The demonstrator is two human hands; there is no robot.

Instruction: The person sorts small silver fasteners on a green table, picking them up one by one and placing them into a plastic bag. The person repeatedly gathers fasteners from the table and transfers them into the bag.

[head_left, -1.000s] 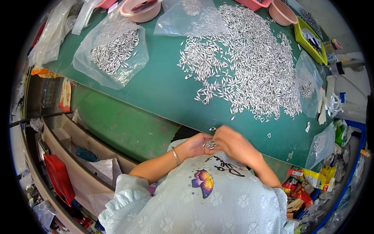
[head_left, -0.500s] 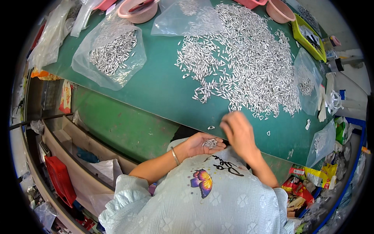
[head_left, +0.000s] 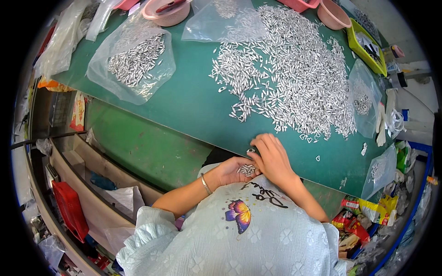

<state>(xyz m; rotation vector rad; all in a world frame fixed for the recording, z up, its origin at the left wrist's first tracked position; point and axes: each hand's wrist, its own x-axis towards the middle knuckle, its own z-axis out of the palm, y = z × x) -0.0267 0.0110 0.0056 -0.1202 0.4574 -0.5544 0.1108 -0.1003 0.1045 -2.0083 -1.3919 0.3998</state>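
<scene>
My left hand (head_left: 224, 171) is cupped palm up at the table's near edge, holding a small heap of silver lobster clasps (head_left: 247, 170). Close beside it, my right hand (head_left: 272, 161) bends over the edge, its thumb and fingers closed about a single lobster clasp (head_left: 250, 151). Fingers partly hide that clasp. Beyond my hands, a wide pile of the same silver clasps (head_left: 304, 78) spreads over the green table (head_left: 184, 101). One stray heart-shaped piece (head_left: 317, 158) lies to the right of my right hand.
A clear plastic bag (head_left: 138, 69) of silver pieces lies at left, with another bag (head_left: 221, 27) at the back. Pink bowls (head_left: 168, 17) and a lime-green tray (head_left: 363, 46) stand along the far side. Smaller bags (head_left: 377, 170) line the right edge. A drawer unit (head_left: 106, 184) stands lower left.
My right hand has come left and down from over the table to the lone clasp at the edge. My left hand has stayed nearly in place, its fingers slightly more curled.
</scene>
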